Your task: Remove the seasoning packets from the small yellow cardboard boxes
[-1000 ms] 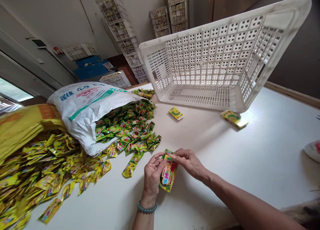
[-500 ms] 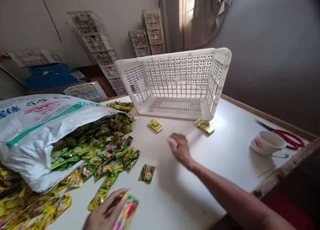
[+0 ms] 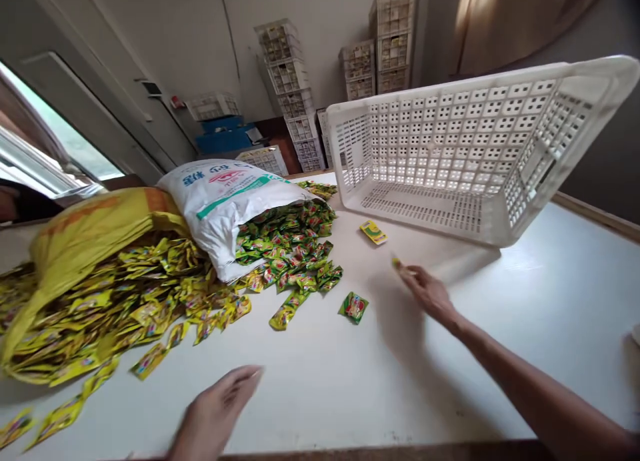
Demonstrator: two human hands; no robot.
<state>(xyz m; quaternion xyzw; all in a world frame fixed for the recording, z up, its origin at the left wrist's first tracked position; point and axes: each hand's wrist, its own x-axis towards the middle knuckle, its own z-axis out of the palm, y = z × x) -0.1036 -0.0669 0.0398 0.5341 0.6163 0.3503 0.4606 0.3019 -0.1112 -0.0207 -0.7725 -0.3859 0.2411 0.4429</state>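
My left hand is at the near edge of the table, slightly blurred, fingers together with nothing visible in them. My right hand hovers over the table in front of the crate, its fingers closed on a small yellow packet, mostly hidden and blurred. Just beyond it a flat yellow packet lies by the lower rim of a white plastic crate, which rests on its side, mouth towards me. Between my hands lies a single green candy packet with a red fruit print.
A white woven sack spills green packets onto the white table. On its left a yellow sack spills yellow packets, some in strips. Filled crates are stacked by the back wall.
The view has swung left, bringing the yellow sack in. The green and red packet has left my left hand. The yellow packet by the crate's right corner is gone; a yellow one shows in my right fingers.
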